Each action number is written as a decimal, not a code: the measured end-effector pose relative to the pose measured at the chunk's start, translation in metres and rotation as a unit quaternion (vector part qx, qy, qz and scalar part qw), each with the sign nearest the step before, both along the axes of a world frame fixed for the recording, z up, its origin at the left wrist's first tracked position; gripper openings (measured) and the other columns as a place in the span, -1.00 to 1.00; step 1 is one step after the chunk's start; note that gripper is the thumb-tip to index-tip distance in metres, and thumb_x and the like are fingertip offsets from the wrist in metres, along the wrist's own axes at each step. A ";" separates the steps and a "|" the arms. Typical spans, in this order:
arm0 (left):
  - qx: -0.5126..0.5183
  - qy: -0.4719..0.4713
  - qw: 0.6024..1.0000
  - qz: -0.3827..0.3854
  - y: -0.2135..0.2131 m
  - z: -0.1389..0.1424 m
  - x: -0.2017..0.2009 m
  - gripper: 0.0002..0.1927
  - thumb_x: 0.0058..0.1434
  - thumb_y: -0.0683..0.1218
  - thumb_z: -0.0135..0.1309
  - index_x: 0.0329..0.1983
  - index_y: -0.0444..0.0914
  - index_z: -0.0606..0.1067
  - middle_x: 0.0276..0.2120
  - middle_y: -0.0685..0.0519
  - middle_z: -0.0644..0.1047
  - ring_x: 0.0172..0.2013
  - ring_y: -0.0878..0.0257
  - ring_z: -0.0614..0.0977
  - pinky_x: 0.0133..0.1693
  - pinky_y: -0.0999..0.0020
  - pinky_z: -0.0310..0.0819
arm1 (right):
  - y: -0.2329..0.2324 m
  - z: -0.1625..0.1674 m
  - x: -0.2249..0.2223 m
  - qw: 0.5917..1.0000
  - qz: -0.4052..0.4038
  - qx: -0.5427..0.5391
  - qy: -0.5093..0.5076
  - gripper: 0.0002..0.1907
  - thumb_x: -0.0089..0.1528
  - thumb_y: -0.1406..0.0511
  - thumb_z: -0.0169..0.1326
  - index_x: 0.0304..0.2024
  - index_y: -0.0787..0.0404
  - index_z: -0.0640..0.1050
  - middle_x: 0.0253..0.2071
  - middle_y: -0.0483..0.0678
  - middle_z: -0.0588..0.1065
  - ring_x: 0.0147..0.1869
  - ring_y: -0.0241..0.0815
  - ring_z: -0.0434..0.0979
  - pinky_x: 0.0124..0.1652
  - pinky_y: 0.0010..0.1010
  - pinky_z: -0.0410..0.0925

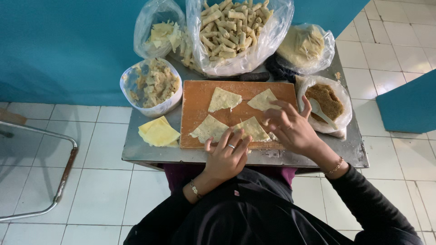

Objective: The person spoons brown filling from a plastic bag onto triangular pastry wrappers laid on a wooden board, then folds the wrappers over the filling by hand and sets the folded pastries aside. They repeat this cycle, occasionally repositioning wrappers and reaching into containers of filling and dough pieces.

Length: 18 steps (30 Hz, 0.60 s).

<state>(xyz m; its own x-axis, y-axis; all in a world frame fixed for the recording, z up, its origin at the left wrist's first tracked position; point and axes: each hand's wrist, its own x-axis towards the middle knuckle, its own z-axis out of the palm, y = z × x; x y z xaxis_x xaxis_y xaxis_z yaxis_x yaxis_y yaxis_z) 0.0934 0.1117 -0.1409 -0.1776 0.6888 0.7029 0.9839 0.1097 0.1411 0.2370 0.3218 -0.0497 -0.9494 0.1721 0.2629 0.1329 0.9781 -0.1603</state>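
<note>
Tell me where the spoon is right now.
The white spoon sits in the bag of brown filling at the table's right side, just beyond the right hand, beside the cutting board.

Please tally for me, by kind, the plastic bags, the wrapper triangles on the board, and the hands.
Plastic bags: 5 (pale scraps, rolled sticks, pale crumbs, brown filling, mixed filling)
Wrapper triangles on the cutting board: 4 (first)
Hands: 2 (left hand, right hand)
Total: 11
</note>
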 end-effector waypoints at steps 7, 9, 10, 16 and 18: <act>0.007 -0.013 1.000 -0.001 -0.002 0.005 0.000 -0.65 0.35 0.06 0.05 0.18 -0.02 0.57 0.22 0.12 0.52 0.32 0.19 0.41 0.28 -0.04 -0.23 | 0.016 0.013 0.022 0.985 -0.029 -0.163 0.057 -0.73 0.44 0.24 -0.29 0.15 0.18 0.25 0.05 -0.18 0.56 0.41 -0.11 0.33 0.42 0.07 -0.22; 0.005 -0.023 1.000 -0.005 -0.003 0.006 0.000 -0.65 0.34 0.05 0.06 0.16 -0.02 0.58 0.22 0.12 0.53 0.32 0.18 0.41 0.27 -0.05 -0.22 | 0.016 0.018 0.032 0.986 -0.043 -0.148 0.067 -0.74 0.44 0.25 -0.29 0.13 0.19 0.26 0.08 -0.15 0.56 0.41 -0.09 0.33 0.40 0.04 -0.21; 0.007 -0.027 1.000 -0.008 -0.004 0.006 0.000 -0.66 0.34 0.04 0.07 0.16 -0.02 0.58 0.22 0.12 0.53 0.32 0.18 0.41 0.27 -0.05 -0.21 | 0.014 0.019 0.037 0.985 -0.061 -0.149 0.064 -0.71 0.43 0.25 -0.28 0.16 0.21 0.25 0.07 -0.15 0.56 0.38 -0.11 0.35 0.39 0.04 -0.23; 0.034 -0.055 0.995 -0.072 0.002 -0.001 0.002 -0.64 0.30 0.02 0.13 0.17 -0.02 0.55 0.23 0.13 0.51 0.32 0.12 0.38 0.28 -0.04 -0.16 | 0.005 0.006 0.055 0.985 -0.094 -0.142 0.037 -0.65 0.41 0.25 -0.26 0.22 0.21 0.23 0.11 -0.17 0.56 0.38 -0.14 0.38 0.37 0.08 -0.28; 0.026 -0.068 0.991 -0.115 0.007 -0.002 0.010 -0.62 0.32 0.01 0.14 0.21 -0.04 0.54 0.26 0.10 0.48 0.33 0.10 0.36 0.29 -0.04 -0.16 | 0.002 -0.001 0.058 0.988 -0.088 -0.120 0.040 -0.65 0.41 0.25 -0.24 0.24 0.17 0.24 0.15 -0.15 0.54 0.42 -0.13 0.34 0.40 0.11 -0.30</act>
